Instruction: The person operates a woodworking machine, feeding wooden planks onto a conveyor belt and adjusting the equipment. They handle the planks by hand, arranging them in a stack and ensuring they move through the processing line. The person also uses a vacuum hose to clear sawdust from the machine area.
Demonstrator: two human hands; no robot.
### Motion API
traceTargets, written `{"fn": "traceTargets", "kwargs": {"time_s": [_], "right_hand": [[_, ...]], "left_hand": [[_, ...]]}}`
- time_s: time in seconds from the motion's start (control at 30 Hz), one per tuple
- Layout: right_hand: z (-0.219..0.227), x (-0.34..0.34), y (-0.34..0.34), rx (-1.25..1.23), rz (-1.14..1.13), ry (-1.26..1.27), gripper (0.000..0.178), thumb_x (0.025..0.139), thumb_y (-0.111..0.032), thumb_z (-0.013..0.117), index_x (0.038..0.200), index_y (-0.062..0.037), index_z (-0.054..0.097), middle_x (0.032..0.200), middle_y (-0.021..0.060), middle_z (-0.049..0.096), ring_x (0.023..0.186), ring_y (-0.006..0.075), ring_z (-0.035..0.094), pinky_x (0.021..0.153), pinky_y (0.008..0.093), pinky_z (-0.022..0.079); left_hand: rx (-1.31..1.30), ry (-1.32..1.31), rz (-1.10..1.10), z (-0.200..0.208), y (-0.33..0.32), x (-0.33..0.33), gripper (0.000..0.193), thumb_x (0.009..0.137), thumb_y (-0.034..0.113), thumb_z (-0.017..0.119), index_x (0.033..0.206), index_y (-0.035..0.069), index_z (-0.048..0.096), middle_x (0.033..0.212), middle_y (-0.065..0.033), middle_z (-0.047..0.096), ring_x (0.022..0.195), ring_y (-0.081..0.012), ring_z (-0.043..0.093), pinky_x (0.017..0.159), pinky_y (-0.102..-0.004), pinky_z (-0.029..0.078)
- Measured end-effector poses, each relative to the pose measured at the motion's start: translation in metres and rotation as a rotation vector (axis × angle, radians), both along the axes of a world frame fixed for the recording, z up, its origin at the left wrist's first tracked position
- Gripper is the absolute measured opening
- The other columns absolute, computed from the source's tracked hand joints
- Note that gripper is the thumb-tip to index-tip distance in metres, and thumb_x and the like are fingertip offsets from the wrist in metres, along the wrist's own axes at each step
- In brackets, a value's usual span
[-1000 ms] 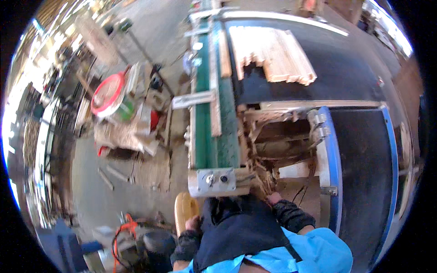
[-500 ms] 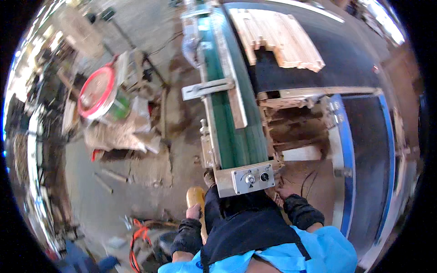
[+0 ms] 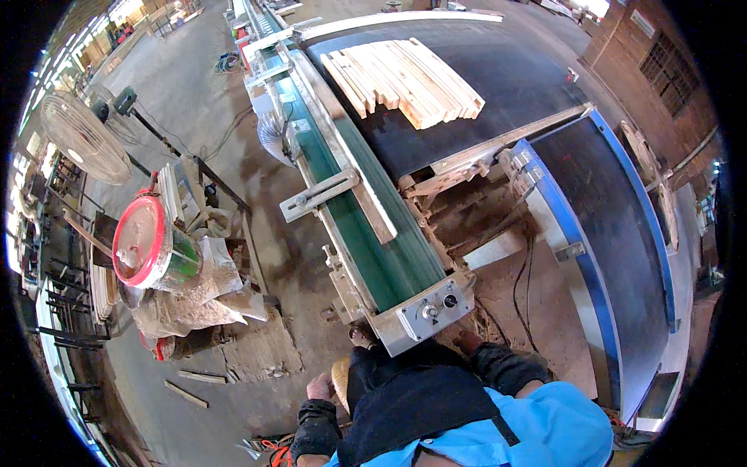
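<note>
My left hand [image 3: 319, 387] hangs low beside my left thigh, next to a yellow, ridged, rounded thing [image 3: 341, 381]; whether it touches that thing is unclear. My right hand [image 3: 468, 342] is down by the near right corner of a green belt conveyor [image 3: 389, 268], in shadow. Neither hand's fingers show well enough to read. Right in front of my body, a grey control box [image 3: 429, 311] with two knobs is fixed to the conveyor's end. Along the belt runs a guide rail [image 3: 367, 206], held by a slotted metal bracket [image 3: 319, 194].
Several light wooden strips [image 3: 405, 78] lie side by side on a wide black belt [image 3: 498, 70]. A blue-edged black conveyor [image 3: 607, 218] stands at right. At left are a red-rimmed bucket [image 3: 140, 241] on dusty sacks, a fan [image 3: 84, 138] and wood offcuts [image 3: 187, 393] on the floor.
My view has swung, so the conveyor now slants and more of the far hall shows. Both arms stay low at my sides; the left hand appears slightly lower and farther left.
</note>
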State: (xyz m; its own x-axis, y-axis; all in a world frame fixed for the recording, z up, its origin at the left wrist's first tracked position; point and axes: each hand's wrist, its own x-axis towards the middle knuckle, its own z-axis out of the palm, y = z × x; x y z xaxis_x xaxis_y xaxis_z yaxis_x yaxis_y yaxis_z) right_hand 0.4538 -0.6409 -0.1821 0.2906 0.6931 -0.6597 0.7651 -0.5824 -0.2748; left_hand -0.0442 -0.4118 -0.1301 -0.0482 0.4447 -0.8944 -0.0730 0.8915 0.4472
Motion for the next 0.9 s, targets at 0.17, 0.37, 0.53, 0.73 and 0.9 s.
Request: {"fn": "traceTargets", "kwargs": {"time_s": [0.17,0.37,0.53,0.73,0.9], "right_hand": [[-0.003,-0.012,0.026,0.106,-0.181,0.151,0.045,0.093,-0.040,0.069,0.121,-0.0051,0.074,0.118,0.0276,0.070,0.115,0.0409,0.067,0.099,0.0535,0.053],[0.013,-0.020,0.057,0.111,-0.164,0.157,0.045,0.093,-0.042,0.068,0.120,-0.0061,0.075,0.119,0.0248,0.071,0.117,0.0409,0.066,0.101,0.0519,0.052],[-0.004,-0.031,0.064,0.036,-0.112,0.176,0.044,0.094,-0.042,0.067,0.120,-0.0074,0.075,0.119,0.0247,0.071,0.116,0.0416,0.066,0.100,0.0520,0.052],[-0.015,-0.047,0.085,-0.033,-0.091,0.124,0.043,0.094,-0.043,0.066,0.120,-0.0091,0.076,0.119,0.0245,0.071,0.115,0.0425,0.066,0.100,0.0522,0.053],[-0.016,-0.103,0.094,-0.090,-0.125,0.089,0.043,0.095,-0.043,0.065,0.120,-0.0104,0.077,0.119,0.0244,0.072,0.114,0.0432,0.067,0.099,0.0523,0.053]], "left_hand": [[0.343,0.395,-0.840,0.007,-0.003,-0.007,0.017,0.091,0.024,0.069,0.100,0.010,0.070,0.097,-0.0160,0.072,0.092,-0.0355,0.068,0.078,-0.0469,0.055],[0.538,0.668,-1.237,0.011,-0.020,-0.034,0.025,0.091,0.032,0.069,0.109,0.015,0.069,0.103,-0.0199,0.073,0.102,-0.0448,0.068,0.087,-0.0520,0.054],[0.420,0.516,-0.964,0.004,-0.017,-0.075,0.021,0.090,0.024,0.070,0.104,0.009,0.068,0.091,-0.0189,0.072,0.090,-0.0406,0.070,0.075,-0.0500,0.054],[0.576,0.405,-0.828,0.013,0.013,-0.101,0.023,0.095,0.026,0.071,0.088,0.005,0.064,0.070,-0.0083,0.057,0.061,-0.0260,0.058,0.053,-0.0397,0.047],[0.233,0.124,-0.353,-0.018,0.072,-0.140,0.026,0.095,0.027,0.071,0.084,0.004,0.063,0.070,-0.0080,0.057,0.056,-0.0241,0.056,0.050,-0.0401,0.046]]}}
